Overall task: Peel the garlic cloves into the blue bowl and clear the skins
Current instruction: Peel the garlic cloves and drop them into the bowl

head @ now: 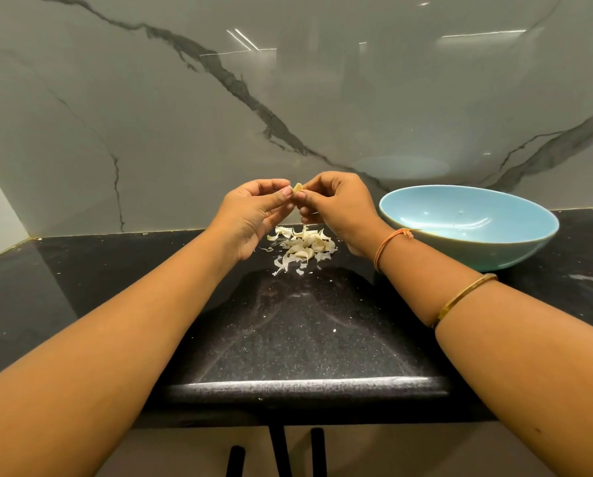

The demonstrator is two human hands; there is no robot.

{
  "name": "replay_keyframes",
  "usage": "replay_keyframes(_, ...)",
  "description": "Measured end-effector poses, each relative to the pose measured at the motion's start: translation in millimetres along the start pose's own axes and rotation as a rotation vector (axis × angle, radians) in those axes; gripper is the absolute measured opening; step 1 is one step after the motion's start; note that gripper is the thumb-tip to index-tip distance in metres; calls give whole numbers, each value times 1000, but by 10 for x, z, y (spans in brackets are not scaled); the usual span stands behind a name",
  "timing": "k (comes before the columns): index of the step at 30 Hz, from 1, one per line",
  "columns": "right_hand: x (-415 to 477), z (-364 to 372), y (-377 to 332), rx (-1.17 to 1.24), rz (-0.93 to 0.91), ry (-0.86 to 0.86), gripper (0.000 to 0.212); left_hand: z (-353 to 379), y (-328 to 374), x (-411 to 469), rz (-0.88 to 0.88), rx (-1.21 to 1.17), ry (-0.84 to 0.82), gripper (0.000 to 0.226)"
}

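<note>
The left hand (253,215) and the right hand (339,208) are meeting above the far centre of the black countertop (305,321), and both are pinching one garlic clove (298,188) between thumb and fingertips. The left thumb and forefinger are closing on the clove's left side; the right thumb and forefinger are gripping its right side, while the remaining fingers of each hand are curling loosely inward. The clove is being held clear of the counter, directly above a pile of garlic skins (302,246) that is lying on the countertop between the two wrists (whether unpeeled cloves are mixed into this pile cannot be told). A few loose flakes are lying at the near edge of the pile. The blue bowl (494,249) is standing on the counter to the right of the right hand, just beside the right wrist and close to the backsplash (185,115); its contents are mostly hidden by the near rim, and only small pale specks are showing on the inner wall. The right forearm is wearing an orange thread (389,244) at the wrist and a gold bangle (467,296) nearer the elbow. The grey veined backsplash is reflecting the bowl.
</note>
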State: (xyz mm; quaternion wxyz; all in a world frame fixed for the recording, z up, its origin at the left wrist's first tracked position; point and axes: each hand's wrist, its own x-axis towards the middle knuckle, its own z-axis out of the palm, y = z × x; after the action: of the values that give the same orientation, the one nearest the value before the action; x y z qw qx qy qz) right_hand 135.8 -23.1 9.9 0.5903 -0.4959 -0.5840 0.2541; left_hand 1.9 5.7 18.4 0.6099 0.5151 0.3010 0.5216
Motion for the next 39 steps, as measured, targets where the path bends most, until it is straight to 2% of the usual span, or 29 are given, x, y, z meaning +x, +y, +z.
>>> replay_keyframes(3, 7, -4, 9, -98, -33, -2, 9, 11, -4, -8, -6, 39, -56, 7)
replay_keyframes(6, 12, 18, 17, -349, -156, -4, 17, 6, -26, -2, -30, 106, -53, 5)
replay_keyframes(9, -10, 31, 1, -531, -233, -6, 29, 2, -27, 7, -83, 50, -35, 6)
replay_keyframes(11, -26, 54, -13, -592, -254, -29, 28, 1, -14, 8, -112, -7, -8, 9)
replay_keyframes(14, -17, 58, -20, -630, -211, -30, 32, -2, -5, 5, -140, -91, 33, 9)
replay_keyframes(19, -20, 8, -49, -606, -164, 47, 48, -21, -6, 18, -155, -83, 39, 10)
replay_keyframes(23, -13, -1, -30, -528, -193, 9, 11, -32, -14, 31, -152, -77, 43, 10)
replay_keyframes(25, -22, 3, -29, -462, -222, 10, 17, -34, -21, 38, -152, -87, 33, 10)
replay_keyframes(31, -19, 32, -40, -445, -356, 46, 9, -12, -26, 33, -156, -152, -28, 7)
replay_keyframes(39, 7, 27, -25, -448, -377, 84, 7, -11, -10, 20, -139, -169, -72, 8)
